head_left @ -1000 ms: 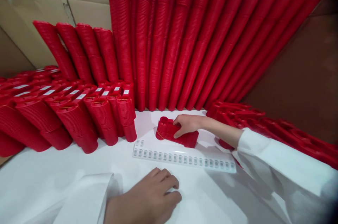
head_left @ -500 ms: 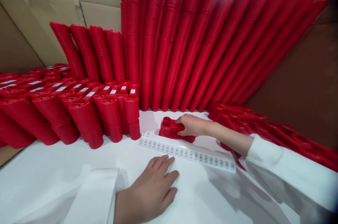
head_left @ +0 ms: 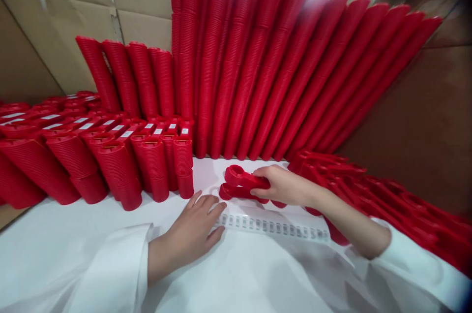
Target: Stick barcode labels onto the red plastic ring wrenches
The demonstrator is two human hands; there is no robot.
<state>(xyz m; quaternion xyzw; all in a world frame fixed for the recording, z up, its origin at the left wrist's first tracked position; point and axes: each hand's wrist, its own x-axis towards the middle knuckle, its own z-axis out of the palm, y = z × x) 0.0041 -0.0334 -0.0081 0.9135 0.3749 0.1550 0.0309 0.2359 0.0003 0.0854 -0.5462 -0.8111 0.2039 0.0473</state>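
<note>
My right hand [head_left: 289, 186] grips one end of a red plastic piece [head_left: 241, 176] that has a round ring at its other end. It holds this piece slightly above a similar red part [head_left: 238, 192] on the white surface. A narrow white sheet of small printed labels [head_left: 275, 226] lies in front of both. Over the left end of that sheet rests my left hand [head_left: 193, 232], fingers apart and holding nothing. Whether its fingertips press on the sheet I cannot tell.
Tall stacks of nested red parts [head_left: 239, 72] lean against cardboard [head_left: 143, 27] at the back. Shorter stacks with white labels [head_left: 121, 170] stand to the left. Loose red pieces [head_left: 379, 200] are heaped at the right on the white table [head_left: 121, 222].
My left hand has moved up and left onto the label sheet's end. My right hand has lifted a red piece, and another shows beneath it. The view has shifted slightly.
</note>
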